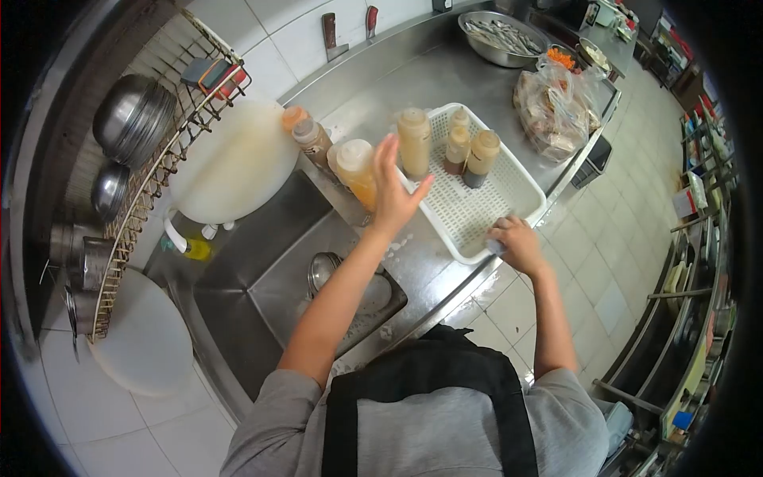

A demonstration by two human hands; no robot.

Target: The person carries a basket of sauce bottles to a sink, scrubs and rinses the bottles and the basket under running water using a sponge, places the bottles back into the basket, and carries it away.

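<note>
My left hand (395,191) is open, thumb and fingers spread. It is between a squeeze bottle of yellow liquid (358,171) and a tall squeeze bottle of pale sauce (414,143); I cannot tell whether it touches either. My right hand (518,245) is closed at the near corner of a white plastic basket (526,184). A small greyish thing (496,245) shows at its fingers, too unclear to name. Inside the basket stand a squeeze bottle with a dark bottom layer (482,159) and a smaller sauce bottle (457,149), with another nozzle behind.
Left of the basket is a steel sink (262,278) with metal bowls (322,270). More squeeze bottles (311,141) line its far side. A bowl of fish (502,38) and a filled plastic bag (556,111) sit on the counter. Above the sink hangs a wire rack (151,191).
</note>
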